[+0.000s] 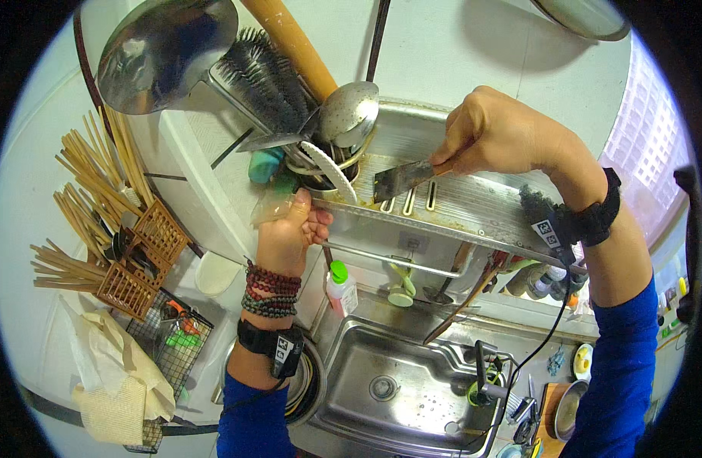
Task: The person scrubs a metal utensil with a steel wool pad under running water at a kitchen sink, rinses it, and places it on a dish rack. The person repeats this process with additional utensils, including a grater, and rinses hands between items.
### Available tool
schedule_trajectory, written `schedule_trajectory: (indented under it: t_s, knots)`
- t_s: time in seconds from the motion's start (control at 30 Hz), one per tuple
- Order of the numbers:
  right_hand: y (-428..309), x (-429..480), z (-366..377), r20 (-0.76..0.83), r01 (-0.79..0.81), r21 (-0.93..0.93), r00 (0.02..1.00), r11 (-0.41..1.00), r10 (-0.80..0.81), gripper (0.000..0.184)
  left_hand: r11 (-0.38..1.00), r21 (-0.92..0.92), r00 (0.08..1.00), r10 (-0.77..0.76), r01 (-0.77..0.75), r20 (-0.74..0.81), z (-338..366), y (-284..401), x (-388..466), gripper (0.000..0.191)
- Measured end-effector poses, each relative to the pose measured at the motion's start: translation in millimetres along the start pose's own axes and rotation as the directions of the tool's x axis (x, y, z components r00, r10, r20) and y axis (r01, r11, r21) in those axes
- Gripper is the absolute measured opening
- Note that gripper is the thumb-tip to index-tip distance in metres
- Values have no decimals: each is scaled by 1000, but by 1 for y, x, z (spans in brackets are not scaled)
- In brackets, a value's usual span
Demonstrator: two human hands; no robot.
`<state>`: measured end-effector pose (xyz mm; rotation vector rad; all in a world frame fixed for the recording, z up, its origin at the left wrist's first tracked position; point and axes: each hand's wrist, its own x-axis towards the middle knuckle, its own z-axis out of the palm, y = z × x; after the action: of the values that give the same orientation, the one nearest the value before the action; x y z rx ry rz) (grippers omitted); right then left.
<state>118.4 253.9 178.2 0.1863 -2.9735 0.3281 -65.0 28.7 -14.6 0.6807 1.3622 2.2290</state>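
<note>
My right hand [488, 134] grips a scraper [405, 178] with a broad, stained blade. Its blade tip is down at the stainless steel wall shelf [471, 209], just left of the slots in the shelf floor. My left hand [294, 226] is closed around the shelf's front edge at its left end, thumb on top and fingers curled below. Just behind that thumb, a metal utensil holder [322, 180] stands on the shelf. It carries a ladle [351, 111], a black bristle brush [265, 86] and a white serrated utensil [328, 172]. Yellowish residue marks the shelf around the blade.
Below lies a stainless steel sink [379, 366]. A green-capped bottle [342, 289] stands behind it. Utensils, including a green-handled one [405, 280], hang under the shelf. Chopsticks fill wicker holders [162, 229] at left. A large wok spatula [168, 51] juts out at upper left.
</note>
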Motion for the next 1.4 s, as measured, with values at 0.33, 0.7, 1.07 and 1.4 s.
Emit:
schedule_trajectory:
  t_s: [0.33, 0.7, 1.07, 1.4]
  knots:
    - [-28, 9, -14, 81, 17, -152, 997, 988, -4, 26, 1000, 12, 1000, -1, 1, -27, 0, 1, 1, 25]
    - [-55, 22, -25, 242, 38, -334, 969, 942, 47, 23, 1000, 2, 1000, -21, 21, -4, 1, 3, -1, 25]
    - [-74, 14, -13, 125, -57, -512, 982, 857, 140, 16, 999, -33, 999, 1, -2, -39, 7, 1, -2, 24]
    - [-67, 16, 13, 29, -186, -348, 978, 919, 209, 18, 1000, -23, 1000, 5, -5, -6, 1, 1, -1, 24]
